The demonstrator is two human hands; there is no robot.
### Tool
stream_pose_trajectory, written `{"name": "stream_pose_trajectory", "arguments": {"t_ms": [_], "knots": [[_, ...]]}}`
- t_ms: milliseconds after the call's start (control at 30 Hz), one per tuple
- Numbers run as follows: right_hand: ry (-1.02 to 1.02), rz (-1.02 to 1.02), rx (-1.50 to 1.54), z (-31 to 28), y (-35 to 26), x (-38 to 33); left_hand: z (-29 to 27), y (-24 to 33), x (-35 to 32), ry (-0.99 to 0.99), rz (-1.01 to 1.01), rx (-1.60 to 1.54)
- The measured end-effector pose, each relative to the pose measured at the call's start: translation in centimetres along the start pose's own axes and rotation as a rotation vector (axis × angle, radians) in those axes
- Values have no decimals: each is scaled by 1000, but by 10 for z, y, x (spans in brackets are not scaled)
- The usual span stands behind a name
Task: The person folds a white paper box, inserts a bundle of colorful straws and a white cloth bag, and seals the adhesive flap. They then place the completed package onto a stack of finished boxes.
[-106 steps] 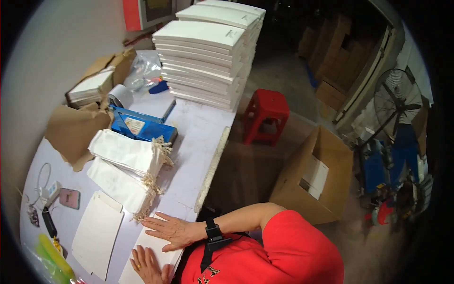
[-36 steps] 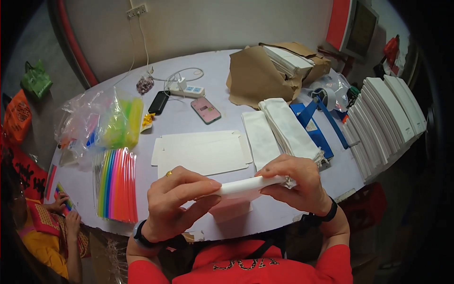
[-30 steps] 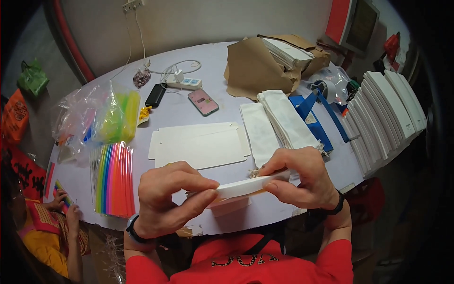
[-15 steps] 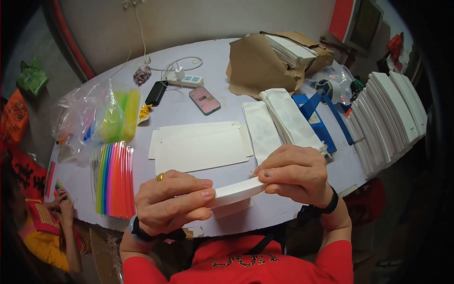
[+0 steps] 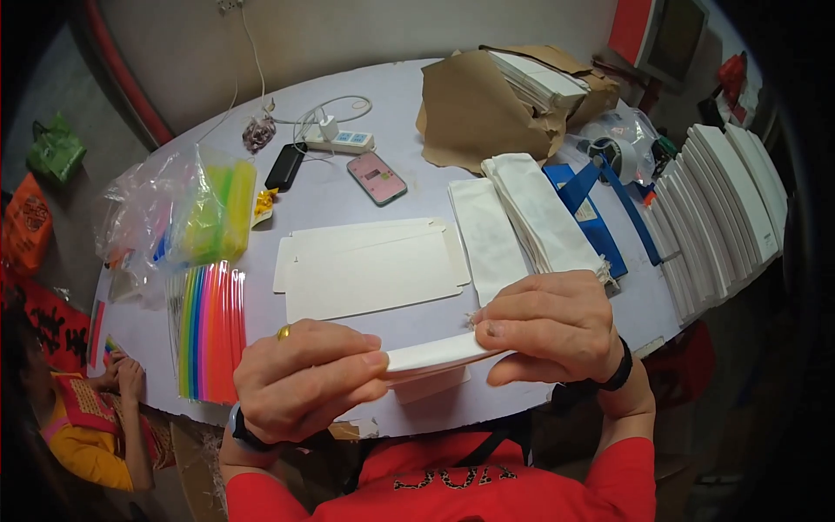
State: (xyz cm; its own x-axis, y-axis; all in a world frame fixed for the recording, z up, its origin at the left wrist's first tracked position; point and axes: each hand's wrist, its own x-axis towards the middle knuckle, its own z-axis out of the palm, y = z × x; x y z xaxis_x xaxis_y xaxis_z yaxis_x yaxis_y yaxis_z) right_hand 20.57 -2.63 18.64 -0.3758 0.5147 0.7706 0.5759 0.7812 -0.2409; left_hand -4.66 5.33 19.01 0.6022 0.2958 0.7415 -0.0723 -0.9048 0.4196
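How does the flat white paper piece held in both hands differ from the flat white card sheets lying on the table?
The flat white paper piece is held off the table, pinched by the left hand and right hand; the flat white card sheets lie untouched on the table. The held piece shows mostly its thin edge; the sheets show broad faces. Both are plain white.

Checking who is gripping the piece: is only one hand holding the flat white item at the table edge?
No, both hands hold it: the left hand pinches one end of the flat white item and the right hand the other.
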Motion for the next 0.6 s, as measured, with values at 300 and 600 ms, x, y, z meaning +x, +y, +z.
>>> {"name": "stream_pose_trajectory", "arguments": {"t_ms": [300, 600], "knots": [[154, -15, 2, 5, -1, -26, 30, -1, -25, 180, 159, 155], [332, 397, -388, -105, 20, -62, 37, -8, -38, 337, 37, 194]]}}
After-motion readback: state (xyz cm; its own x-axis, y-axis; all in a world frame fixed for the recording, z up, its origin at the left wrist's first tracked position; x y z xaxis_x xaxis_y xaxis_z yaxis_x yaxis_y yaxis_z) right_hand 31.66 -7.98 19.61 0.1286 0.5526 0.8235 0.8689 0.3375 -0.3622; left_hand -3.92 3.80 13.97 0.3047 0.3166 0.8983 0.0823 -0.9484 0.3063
